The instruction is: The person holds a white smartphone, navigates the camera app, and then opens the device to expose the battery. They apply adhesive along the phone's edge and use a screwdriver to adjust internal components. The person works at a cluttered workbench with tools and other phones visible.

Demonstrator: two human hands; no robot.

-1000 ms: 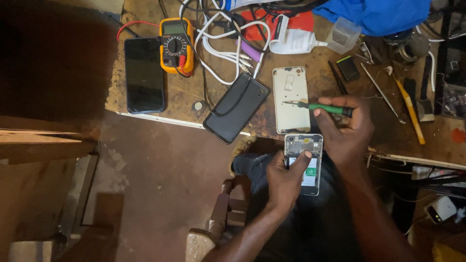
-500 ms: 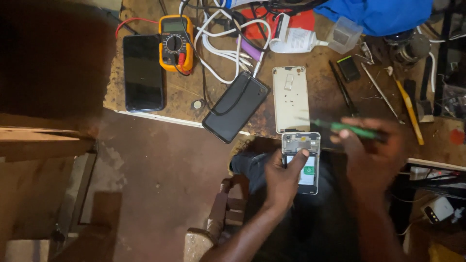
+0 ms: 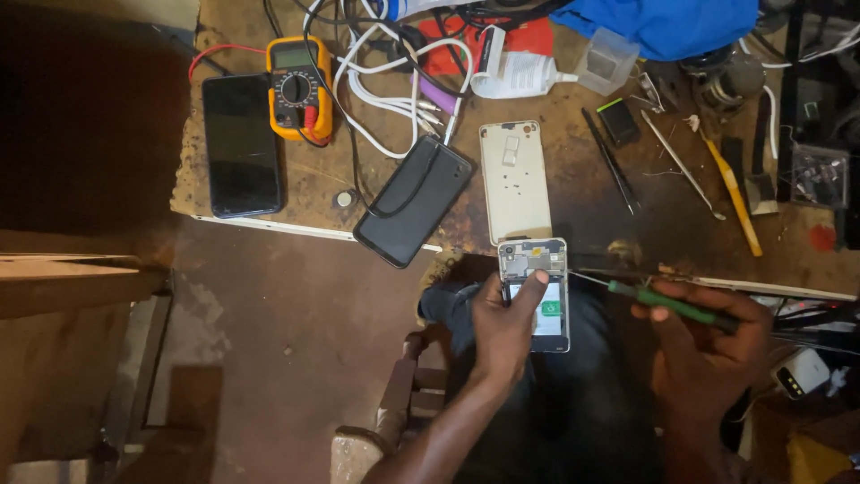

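Pretty messy wooden workbench (image 3: 573, 215) here, scuffed and stained, with a bare floor below it on the left. We've got the opened phone (image 3: 536, 293) just off the bench's front edge, over our lap. Its long axis runs pretty much straight away from us, camera end pointing up toward the bench, the exposed insides facing up at us. Our left hand (image 3: 503, 327) grips it from the left side, thumb laid across the middle of the open back. Our right hand (image 3: 708, 345) is off to the right of the phone, not touching it, closed around a green-handled screwdriver (image 3: 658, 300). That one lies nearly sideways, its thin tip pointing left toward the phone's upper right edge and ending just beside it.

On the bench right above the phone lies the pale back cover (image 3: 516, 182), also lengthwise away from us. Left of that there's a dark phone (image 3: 414, 201) on a diagonal, a yellow multimeter (image 3: 299, 87) and another black phone (image 3: 241, 145).
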